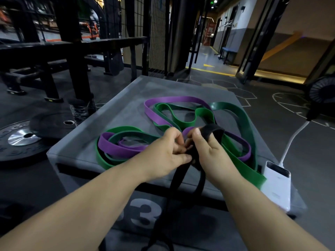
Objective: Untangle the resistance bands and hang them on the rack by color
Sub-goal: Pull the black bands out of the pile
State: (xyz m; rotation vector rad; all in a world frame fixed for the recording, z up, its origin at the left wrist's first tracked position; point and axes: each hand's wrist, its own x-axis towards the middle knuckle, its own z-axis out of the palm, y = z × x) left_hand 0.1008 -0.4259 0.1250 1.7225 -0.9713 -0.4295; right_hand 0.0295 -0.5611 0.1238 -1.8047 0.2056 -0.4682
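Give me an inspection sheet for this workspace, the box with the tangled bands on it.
Surface: grey padded box, bands spread over its top.
Job's things: black band lifted, strands hanging over the front edge; green bands and purple bands lie interlaced on the box.
Clutter: white power bank on the box's right front corner.
Grippers: left hand and right hand both pinch the black band.
Cables: white cable runs from the power bank off to the right.
Surroundings: weight plates on the floor at left; black metal frame behind.
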